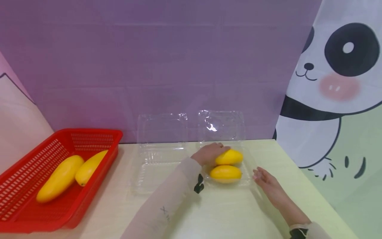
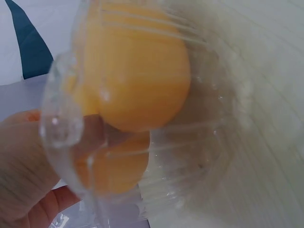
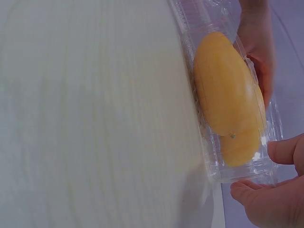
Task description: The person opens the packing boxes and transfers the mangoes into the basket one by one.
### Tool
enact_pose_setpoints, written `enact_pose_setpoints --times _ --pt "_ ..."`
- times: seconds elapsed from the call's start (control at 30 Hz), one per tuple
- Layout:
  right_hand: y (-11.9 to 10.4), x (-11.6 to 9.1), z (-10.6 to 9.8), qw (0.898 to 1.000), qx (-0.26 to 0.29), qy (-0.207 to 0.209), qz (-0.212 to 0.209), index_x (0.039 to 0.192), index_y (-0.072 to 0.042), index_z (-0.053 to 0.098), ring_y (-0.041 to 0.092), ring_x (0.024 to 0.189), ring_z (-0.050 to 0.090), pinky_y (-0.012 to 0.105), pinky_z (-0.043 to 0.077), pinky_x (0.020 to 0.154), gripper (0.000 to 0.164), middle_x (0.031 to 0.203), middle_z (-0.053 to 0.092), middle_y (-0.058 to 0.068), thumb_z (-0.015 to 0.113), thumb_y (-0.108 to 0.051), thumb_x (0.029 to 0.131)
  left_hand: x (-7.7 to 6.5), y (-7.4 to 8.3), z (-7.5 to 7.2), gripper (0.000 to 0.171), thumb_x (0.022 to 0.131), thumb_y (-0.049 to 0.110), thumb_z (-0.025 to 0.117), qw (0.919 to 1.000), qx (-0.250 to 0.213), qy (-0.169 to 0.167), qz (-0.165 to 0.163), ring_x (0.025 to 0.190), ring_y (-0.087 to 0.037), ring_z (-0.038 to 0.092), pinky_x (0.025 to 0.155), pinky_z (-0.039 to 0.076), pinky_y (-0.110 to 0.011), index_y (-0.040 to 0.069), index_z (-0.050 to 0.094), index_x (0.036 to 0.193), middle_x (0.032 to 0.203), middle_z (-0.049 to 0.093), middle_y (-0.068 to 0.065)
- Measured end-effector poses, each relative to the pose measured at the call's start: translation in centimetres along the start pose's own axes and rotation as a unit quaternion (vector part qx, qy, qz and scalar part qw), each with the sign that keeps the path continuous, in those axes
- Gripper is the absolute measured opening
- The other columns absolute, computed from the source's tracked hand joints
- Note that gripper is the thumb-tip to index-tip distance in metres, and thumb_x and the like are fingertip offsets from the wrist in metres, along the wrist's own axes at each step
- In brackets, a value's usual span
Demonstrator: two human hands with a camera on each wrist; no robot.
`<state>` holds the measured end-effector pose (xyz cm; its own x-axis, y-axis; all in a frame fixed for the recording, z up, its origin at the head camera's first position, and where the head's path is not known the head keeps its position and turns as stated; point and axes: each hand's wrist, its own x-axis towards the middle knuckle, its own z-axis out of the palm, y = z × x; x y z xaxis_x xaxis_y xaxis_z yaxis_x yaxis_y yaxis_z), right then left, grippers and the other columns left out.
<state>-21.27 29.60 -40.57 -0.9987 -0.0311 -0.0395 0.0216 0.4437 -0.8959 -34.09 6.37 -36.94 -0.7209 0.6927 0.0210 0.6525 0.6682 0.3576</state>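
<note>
A clear plastic clamshell box (image 1: 247, 182) stands with its lid raised and two elongated yellow fruits in its base. My left hand (image 1: 210, 153) reaches over the box's left side and grips the farther yellow fruit (image 1: 232, 157). In the left wrist view, its thumb shows through the plastic, between the fruits. Closer to me lies the other yellow fruit (image 1: 225, 173), its small stem end showing in the right wrist view (image 3: 223, 85). My right hand (image 1: 270, 186) is at the box's right end, thumb and fingers apart, fingertips right by the rim.
Left of this box stands a second clear clamshell box (image 1: 143, 176), lid up, with nothing in it. A red plastic basket (image 1: 76, 212) at the left holds two more yellow fruits (image 1: 61, 178). A purple backdrop (image 1: 167, 66) rises behind the table; a panda-printed sheet (image 1: 337, 132) hangs right.
</note>
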Motion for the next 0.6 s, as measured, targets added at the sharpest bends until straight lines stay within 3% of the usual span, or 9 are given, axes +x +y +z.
enact_pose_setpoints --times 0.1,0.2,0.47,0.6 --pt "-0.1 0.0 0.0 1.0 -0.005 -0.001 0.005 0.144 0.014 0.011 0.04 0.133 0.03 0.029 0.034 0.105 0.061 0.146 0.024 0.032 0.042 -0.017 0.101 0.0 -0.1 -0.3 0.067 0.089 0.019 0.065 0.9983 0.052 -0.001 0.025 0.123 -0.019 0.046 0.106 0.036 -0.041 0.031 0.033 0.146 0.139 0.046 0.001" --pt "-0.3 0.0 0.0 1.0 -0.009 -0.003 0.011 0.144 0.013 0.011 0.041 0.134 0.03 0.042 0.029 0.107 0.061 0.147 0.024 0.031 0.041 -0.018 0.102 0.0 -0.2 -0.8 0.078 0.082 0.016 0.072 0.9978 0.056 0.002 0.034 0.127 -0.02 0.043 0.108 0.035 -0.039 0.027 0.031 0.147 0.142 0.043 -0.001" --pt "-0.7 -0.1 -0.1 1.0 -0.017 -0.012 0.013 0.144 0.014 0.009 0.044 0.134 0.028 0.047 0.026 0.107 0.062 0.147 0.022 0.033 0.041 -0.02 0.102 -0.3 -0.9 -2.4 0.085 0.077 0.016 0.078 0.9938 0.078 0.033 0.073 0.123 -0.02 0.047 0.105 0.039 -0.034 0.021 0.032 0.147 0.14 0.046 -0.002" --pt "-0.6 -0.1 0.0 1.0 -0.017 -0.01 0.014 0.144 0.014 0.01 0.043 0.134 0.029 0.046 0.025 0.107 0.061 0.147 0.023 0.032 0.04 -0.019 0.102 -0.8 -1.1 -3.3 0.087 0.074 0.014 0.08 0.9931 0.076 0.047 0.076 0.125 -0.021 0.045 0.104 0.039 -0.034 0.018 0.032 0.147 0.142 0.045 -0.004"
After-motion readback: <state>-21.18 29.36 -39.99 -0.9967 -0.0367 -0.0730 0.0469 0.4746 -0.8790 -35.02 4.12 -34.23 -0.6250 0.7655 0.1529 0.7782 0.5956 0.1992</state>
